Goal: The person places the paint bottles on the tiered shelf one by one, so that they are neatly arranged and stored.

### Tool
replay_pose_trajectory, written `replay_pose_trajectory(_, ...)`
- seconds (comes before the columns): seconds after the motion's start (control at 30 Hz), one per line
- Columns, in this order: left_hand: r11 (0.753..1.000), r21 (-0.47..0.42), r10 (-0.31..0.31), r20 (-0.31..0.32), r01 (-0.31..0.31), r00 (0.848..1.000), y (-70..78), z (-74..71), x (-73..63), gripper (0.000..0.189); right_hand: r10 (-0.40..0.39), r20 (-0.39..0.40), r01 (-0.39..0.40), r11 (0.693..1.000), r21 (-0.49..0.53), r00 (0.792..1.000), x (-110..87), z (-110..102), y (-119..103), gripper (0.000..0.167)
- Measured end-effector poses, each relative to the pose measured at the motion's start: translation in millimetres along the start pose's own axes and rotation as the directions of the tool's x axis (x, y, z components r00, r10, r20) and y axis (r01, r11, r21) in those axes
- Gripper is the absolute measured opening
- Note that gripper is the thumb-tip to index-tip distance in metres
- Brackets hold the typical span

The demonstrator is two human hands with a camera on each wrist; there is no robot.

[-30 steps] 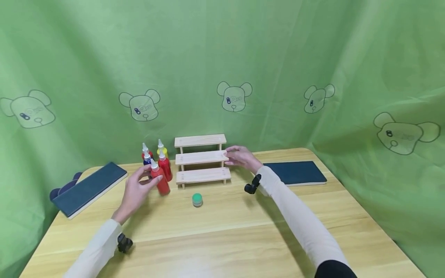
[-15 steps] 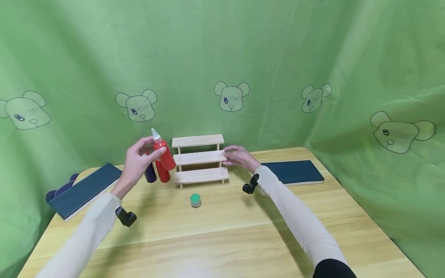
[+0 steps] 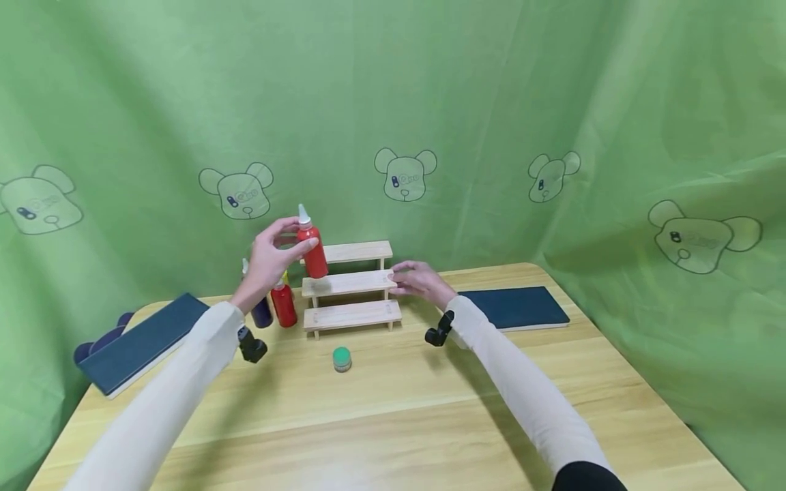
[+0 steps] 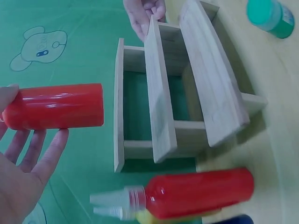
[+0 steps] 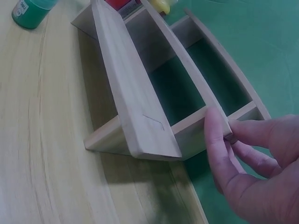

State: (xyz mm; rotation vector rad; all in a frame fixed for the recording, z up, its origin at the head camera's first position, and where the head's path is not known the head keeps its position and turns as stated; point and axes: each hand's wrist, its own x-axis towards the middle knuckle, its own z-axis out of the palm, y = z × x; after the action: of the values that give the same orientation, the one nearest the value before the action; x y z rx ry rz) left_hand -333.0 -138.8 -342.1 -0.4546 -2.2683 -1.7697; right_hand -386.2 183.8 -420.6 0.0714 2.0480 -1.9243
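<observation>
Here, a red bottle (image 3: 316, 260) is held clear of a three-tier wooden stand (image 3: 352, 315), at 10 o'clock from its centre (head view).
The left hand (image 3: 270, 258) grips it, half-curled; the right hand (image 3: 424, 281), nearly closed, pinches the middle tier (image 3: 356, 283) at 3 o'clock. A green-lidded jar (image 3: 342, 359) stands at 6.

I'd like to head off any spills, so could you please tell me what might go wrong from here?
The red bottle held aloft in the left hand could slip and knock the wooden rack. The right hand, pinching the end of the middle shelf, might tug the rack askew.
</observation>
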Motion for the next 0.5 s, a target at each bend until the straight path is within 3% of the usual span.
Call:
replay_pose_trajectory(0.17, 1.0, -0.013, 0.017, -0.013, -0.017, 1.0, 1.7, 19.2, 14.9, 0.051, -0.006, 0.012, 0.006, 1.0, -0.005, 1.0, -0.8, 4, -1, 0.043)
replay_pose_trajectory(0.5, 0.997, -0.047, 0.064, -0.023, -0.065, 0.998, 0.3, 80.0, 49.6, 0.046, 0.018, -0.001, -0.018, 1.0, -0.005, 1.0, 2.3, 0, -6, 0.043)
